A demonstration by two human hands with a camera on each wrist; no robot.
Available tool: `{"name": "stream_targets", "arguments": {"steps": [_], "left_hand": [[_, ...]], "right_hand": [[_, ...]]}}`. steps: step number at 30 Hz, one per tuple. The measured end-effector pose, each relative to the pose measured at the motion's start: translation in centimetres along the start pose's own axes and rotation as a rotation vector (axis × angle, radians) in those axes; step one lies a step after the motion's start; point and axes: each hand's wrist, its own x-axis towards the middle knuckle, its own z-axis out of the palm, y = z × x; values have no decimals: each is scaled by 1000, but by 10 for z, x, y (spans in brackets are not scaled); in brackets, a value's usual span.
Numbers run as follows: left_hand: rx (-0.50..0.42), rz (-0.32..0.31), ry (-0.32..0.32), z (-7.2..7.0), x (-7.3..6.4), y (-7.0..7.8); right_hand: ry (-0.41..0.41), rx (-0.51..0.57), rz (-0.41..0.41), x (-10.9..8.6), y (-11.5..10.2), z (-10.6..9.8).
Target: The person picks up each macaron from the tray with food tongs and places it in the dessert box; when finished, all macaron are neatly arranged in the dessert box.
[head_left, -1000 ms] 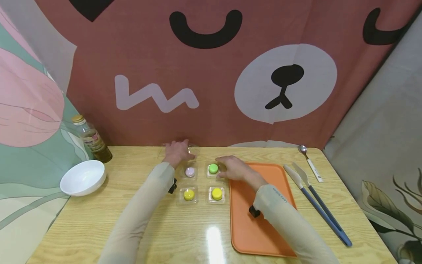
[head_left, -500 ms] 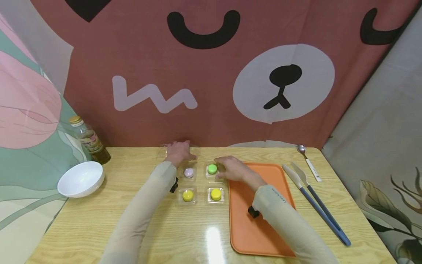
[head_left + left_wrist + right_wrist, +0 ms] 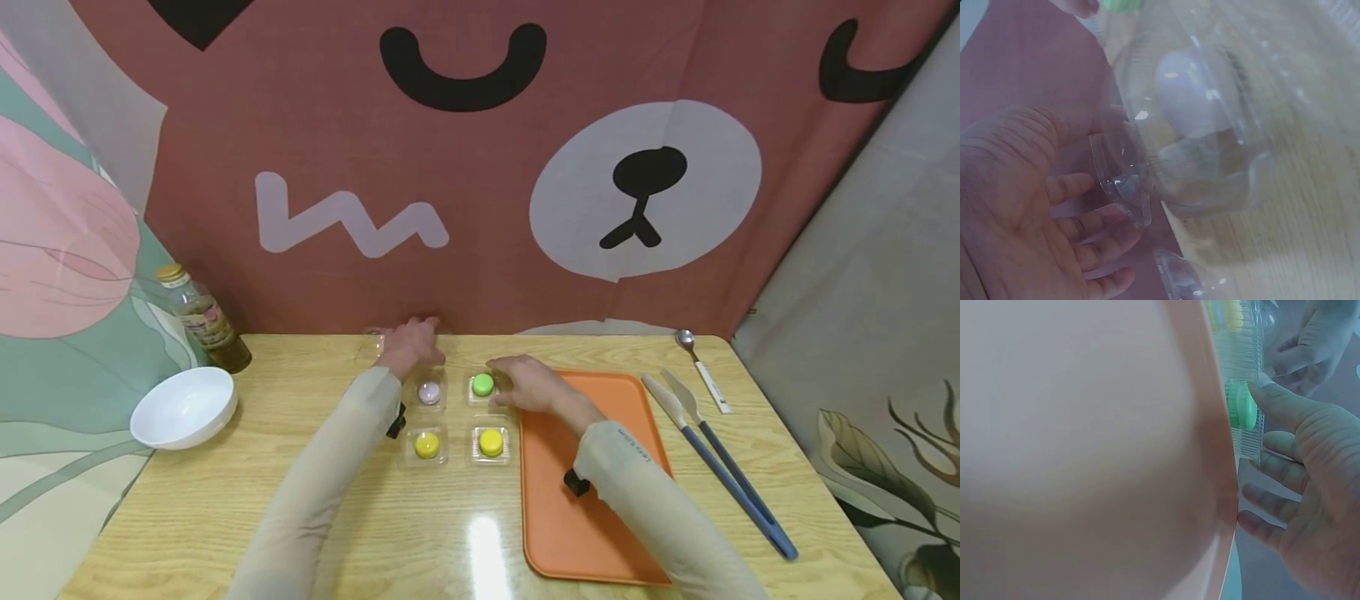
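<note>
My left hand (image 3: 411,346) is at the table's back edge, its thumb and curved fingers around a clear plastic box (image 3: 1125,187). The box's far side is hidden. Just in front sits a clear box with a lilac macaron (image 3: 429,392), which also shows through plastic in the left wrist view. My right hand (image 3: 528,383) spans the clear box with a green macaron (image 3: 483,384), thumb at one side and fingertips at the other. In the right wrist view, the green macaron (image 3: 1242,405) stands beside that thumb. Closer to me are two boxed yellow macarons (image 3: 427,445).
An orange tray (image 3: 592,517) lies under my right forearm. Two long knife-like utensils with blue handles (image 3: 738,475) and a spoon (image 3: 705,371) are to its right. At the left stand a white bowl (image 3: 183,408) and a bottle (image 3: 210,325). A curtain backs the table.
My left hand has shifted slightly to the right along the back edge, baring more clear plastic on its left. The right hand stays at the green macaron's box.
</note>
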Motion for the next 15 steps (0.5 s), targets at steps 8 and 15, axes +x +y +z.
{"name": "stream_targets", "arguments": {"steps": [8, 15], "left_hand": [[-6, 106, 29, -15, -12, 8], [-18, 261, 43, -21, -23, 17]], "right_hand": [[0, -1, 10, 0, 1, 0], [-3, 3, 3, 0, 1, 0]]}}
